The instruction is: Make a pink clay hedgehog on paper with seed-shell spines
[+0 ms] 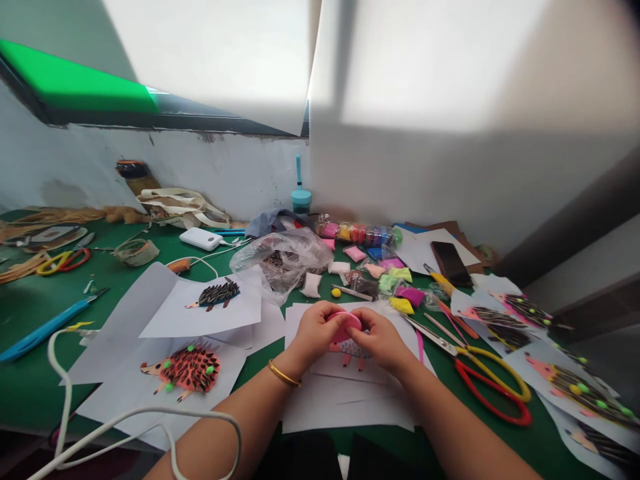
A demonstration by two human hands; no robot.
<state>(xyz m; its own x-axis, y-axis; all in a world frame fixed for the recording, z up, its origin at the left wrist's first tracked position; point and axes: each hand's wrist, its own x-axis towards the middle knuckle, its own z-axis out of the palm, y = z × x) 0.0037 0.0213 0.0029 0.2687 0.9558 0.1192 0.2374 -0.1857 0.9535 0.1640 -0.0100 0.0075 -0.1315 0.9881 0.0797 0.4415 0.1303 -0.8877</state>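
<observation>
My left hand (319,330) and my right hand (377,337) are close together, and both pinch a flattened piece of pink modelling clay (351,321) by its edges. Right below them lies a white sheet (345,400) on a stack of paper. On it a hedgehog picture (353,355) with pink feet shows partly; the hands and the clay cover the rest. A small yellow clay ball (336,293) sits just beyond my left hand. Packets of coloured clay, among them a yellow packet (401,305), lie beyond my right hand.
Large scissors (463,350) with red and yellow handles lie to the right, beside finished hedgehog sheets (575,377). On the left are more hedgehog pictures (187,369), a blue craft knife (50,328) and a white cable (125,417). A plastic bag of seeds (285,260) rests behind.
</observation>
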